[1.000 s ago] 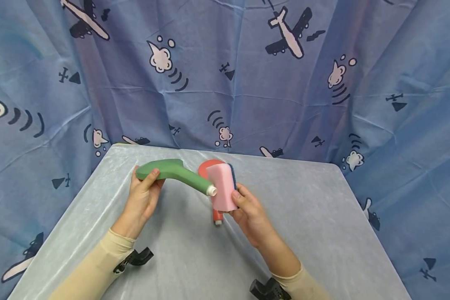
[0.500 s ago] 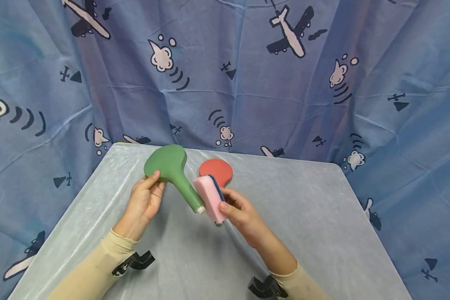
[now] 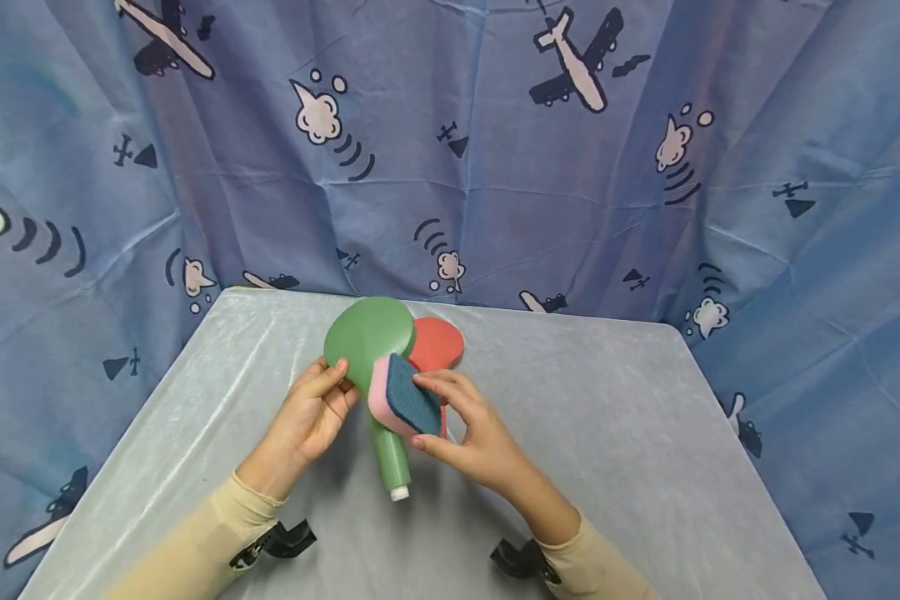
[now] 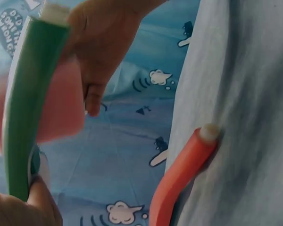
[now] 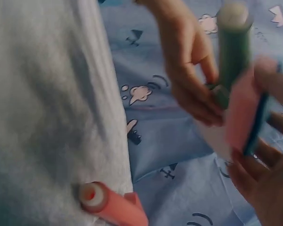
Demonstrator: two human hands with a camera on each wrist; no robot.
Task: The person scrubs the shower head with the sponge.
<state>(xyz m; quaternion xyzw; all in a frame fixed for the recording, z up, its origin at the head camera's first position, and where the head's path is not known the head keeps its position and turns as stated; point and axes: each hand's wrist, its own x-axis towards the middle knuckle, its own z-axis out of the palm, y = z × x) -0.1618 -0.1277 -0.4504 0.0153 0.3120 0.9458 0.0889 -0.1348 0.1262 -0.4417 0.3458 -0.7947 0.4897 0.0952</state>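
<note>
The left hand (image 3: 307, 417) pinches the edge of a green paddle (image 3: 367, 333), held above the grey table (image 3: 607, 467), handle toward the person. The right hand (image 3: 487, 437) grips a sponge (image 3: 414, 398), pink side facing the paddle's neck. A red paddle (image 3: 441, 342) lies behind, partly hidden, on the table.

Your left forearm (image 3: 195, 537) and right forearm (image 3: 603, 567) angle inward from below, both sleeved. Your left hand (image 3: 311, 421) grips with its thumb in front and fingers behind. Your right hand (image 3: 480, 429) pinches nearby, thumb below, index finger above, palm turned toward the left.
</note>
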